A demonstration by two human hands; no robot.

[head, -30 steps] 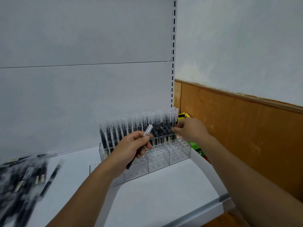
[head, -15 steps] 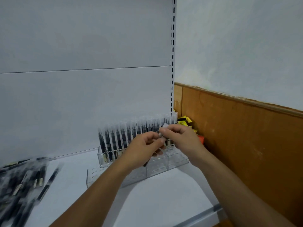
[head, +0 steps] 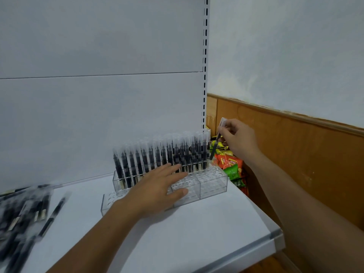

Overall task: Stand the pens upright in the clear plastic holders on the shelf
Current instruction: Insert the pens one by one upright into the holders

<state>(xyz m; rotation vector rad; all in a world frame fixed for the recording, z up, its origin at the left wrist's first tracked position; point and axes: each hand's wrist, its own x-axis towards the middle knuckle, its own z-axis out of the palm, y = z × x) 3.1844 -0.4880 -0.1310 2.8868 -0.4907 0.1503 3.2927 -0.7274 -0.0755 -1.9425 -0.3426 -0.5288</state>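
A clear plastic holder [head: 213, 183] with round holes stands on the white shelf [head: 177, 233], its back rows filled with several upright black pens [head: 157, 156] with clear caps. My right hand [head: 239, 139] pinches one black pen [head: 214, 146], held nearly upright just above the holder's right end. My left hand [head: 157, 189] rests flat on the holder's front rows, fingers spread and straight. A blurred pile of loose pens [head: 21, 211] lies at the shelf's left.
A lower clear holder [head: 110, 200] sits in front left, partly under my left forearm. Colourful snack packets [head: 229, 164] in a wire rack lie beyond the shelf's right edge, beside a wooden wall panel [head: 295, 154]. The slotted shelf upright [head: 205, 66] rises behind.
The pen passed from my left hand to my right. My right hand carried it up and to the right end of the holder; my left hand dropped flat onto the holder.
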